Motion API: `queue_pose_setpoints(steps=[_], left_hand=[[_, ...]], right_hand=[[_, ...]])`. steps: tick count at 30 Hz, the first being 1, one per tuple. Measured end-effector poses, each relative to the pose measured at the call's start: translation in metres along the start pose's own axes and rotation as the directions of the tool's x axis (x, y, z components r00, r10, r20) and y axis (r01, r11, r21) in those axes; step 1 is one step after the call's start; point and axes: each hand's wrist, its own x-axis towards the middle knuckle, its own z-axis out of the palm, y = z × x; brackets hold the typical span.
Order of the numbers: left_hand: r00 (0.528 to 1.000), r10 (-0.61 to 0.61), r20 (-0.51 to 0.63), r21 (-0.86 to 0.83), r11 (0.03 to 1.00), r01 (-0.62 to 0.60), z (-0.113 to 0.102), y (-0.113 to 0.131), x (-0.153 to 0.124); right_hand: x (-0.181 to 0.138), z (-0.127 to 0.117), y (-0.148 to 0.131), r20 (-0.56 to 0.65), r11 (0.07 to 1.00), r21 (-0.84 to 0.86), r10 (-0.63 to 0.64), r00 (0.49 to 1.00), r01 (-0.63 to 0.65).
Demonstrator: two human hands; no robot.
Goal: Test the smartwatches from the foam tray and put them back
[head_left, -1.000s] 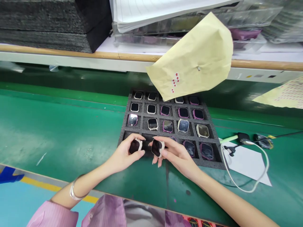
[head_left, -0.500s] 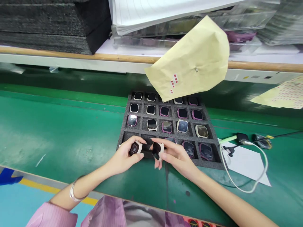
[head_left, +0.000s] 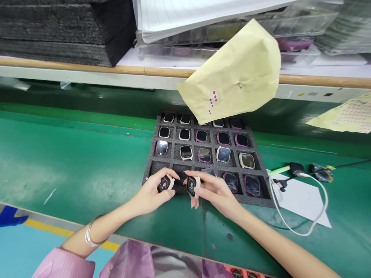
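My left hand [head_left: 150, 191] pinches a small white-cased watch body [head_left: 165, 183] with a dark screen, held over the near left corner of a black foam tray [head_left: 174, 156]. My right hand [head_left: 216, 191] grips a second white-cased watch body [head_left: 192, 185] just beside it, screen tilted toward me. The two pieces sit a few centimetres apart above the tray's front row. The tray's cells hold several more watch bodies in white and purple cases.
A yellow paper sheet [head_left: 234, 75] with red stickers hangs over the tray's far side. To the right lie a white paper [head_left: 301, 199], a white cable loop [head_left: 324, 197] and a small tool [head_left: 297, 169]. Foam stacks [head_left: 63, 31] and plastic trays sit on the shelf behind.
Both hands turned the watch bodies slightly and lowered them a little toward the tray's front edge; the screens now show faint lit markings.
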Motion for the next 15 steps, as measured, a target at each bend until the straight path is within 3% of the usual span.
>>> queue_pose_setpoints(steps=[15], left_hand=[[1.000, 0.005, -0.004, -0.011, 1.000, -0.005, -0.0022, 0.0005, -0.0003]], right_hand=[[-0.0002, -0.0004, -0.0001, 0.000, 1.000, -0.014, -0.005, 1.000, 0.005]])
